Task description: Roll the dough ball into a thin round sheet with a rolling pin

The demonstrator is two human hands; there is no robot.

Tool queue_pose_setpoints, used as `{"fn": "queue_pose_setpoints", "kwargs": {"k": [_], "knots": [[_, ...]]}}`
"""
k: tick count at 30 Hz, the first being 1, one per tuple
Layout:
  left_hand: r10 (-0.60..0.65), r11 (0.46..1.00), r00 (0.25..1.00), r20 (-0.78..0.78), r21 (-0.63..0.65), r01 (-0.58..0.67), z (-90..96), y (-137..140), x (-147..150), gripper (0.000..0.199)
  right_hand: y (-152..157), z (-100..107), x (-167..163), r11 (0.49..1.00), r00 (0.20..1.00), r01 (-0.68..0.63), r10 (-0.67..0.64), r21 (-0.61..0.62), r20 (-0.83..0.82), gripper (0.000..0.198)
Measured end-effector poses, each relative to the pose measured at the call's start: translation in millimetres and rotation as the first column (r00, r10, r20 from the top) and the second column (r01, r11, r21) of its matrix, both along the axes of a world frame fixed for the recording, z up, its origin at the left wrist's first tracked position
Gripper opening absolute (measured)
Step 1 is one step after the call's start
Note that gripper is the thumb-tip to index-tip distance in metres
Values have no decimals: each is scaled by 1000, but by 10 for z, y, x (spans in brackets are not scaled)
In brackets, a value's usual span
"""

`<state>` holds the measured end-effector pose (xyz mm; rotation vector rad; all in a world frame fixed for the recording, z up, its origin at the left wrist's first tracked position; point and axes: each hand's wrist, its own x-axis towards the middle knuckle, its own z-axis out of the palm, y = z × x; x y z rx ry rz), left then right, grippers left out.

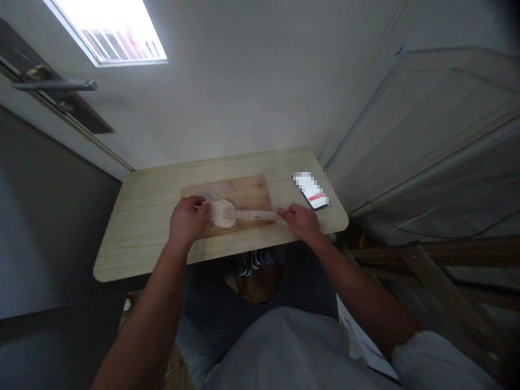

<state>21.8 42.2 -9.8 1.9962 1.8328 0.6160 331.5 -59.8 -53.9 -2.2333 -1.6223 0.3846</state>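
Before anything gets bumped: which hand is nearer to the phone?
Right. The right hand, gripping the end of the pale stick, is just on the near side of the phone; the left hand is farther off, at the left edge of the round dough.

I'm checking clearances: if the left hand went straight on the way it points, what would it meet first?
Likely the flattened dough, right by the left hand; whether they already touch is unclear. The rolling pin lies beyond.
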Motion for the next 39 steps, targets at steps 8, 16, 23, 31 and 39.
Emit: {"fn": "queue_pose_setpoints", "kwargs": {"k": [8,16,23,31,39], "knots": [[-365,925,923,-123,64,374,-110,18,570,48,-34,6,-55,1000,996,-15,16,-13,85,62],[-300,947,902,-310,15,321,-107,-39,637,55,-34,20,-136,1000,984,12,-13,10,177,61],[-259,956,898,-355,38,291,-84,75,702,54,15,-3,-153,990,971,85,-107,110,212,57],[-244,961,888,-389,27,276,-108,234,763,53,106,-55,-12,978,974,65,-106,199,201,52],[-204,964,900,-385,80,253,-97,365,833,49,192,-66,-21,977,983,67,-99,204,153,53]]}}
